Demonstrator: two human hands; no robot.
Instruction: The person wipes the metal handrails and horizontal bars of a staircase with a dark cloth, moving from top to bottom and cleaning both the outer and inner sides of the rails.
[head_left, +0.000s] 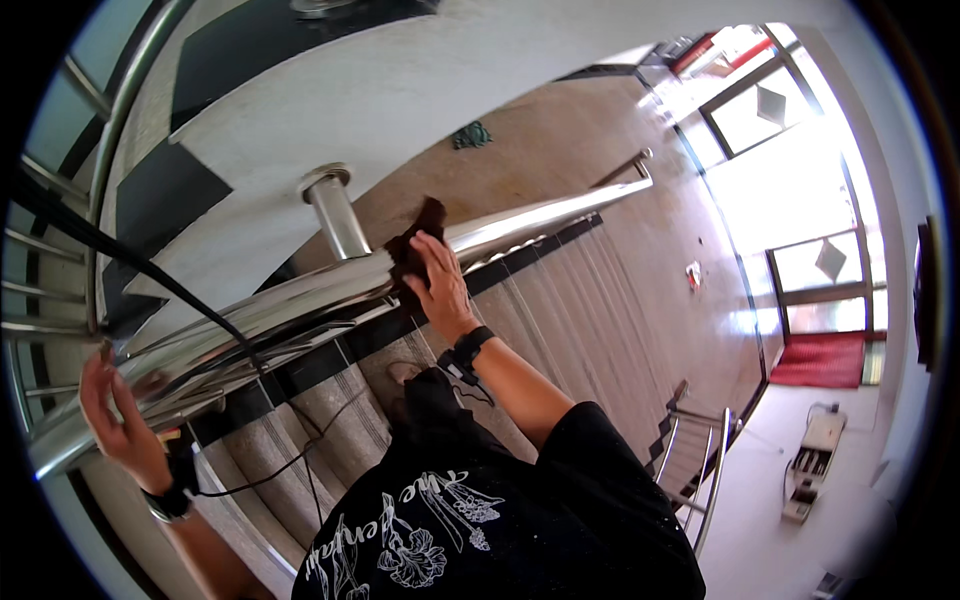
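My right hand (442, 289) presses a dark brown cloth (427, 217) onto a polished metal handrail (300, 289). Part of the cloth sticks up past the fingertips and the rest wraps over the rail. My left hand (116, 420) is at the near left stretch of the same rail, fingers raised and apart, with no object visible in it. I cannot tell whether it touches the metal. A metal bracket post (337, 214) joins the handrail to a pale wall. Dark bands circle both wrists, and thin black cables run from them.
Stone stairs (330, 412) descend beside the rail to a brown floor (555, 127). A thick black cable (172, 285) crosses over the rail. A crumpled green cloth (472, 135) and a small wrapper (694, 276) lie below. A second railing (712, 480) stands opposite, near bright glass doors (780, 187).
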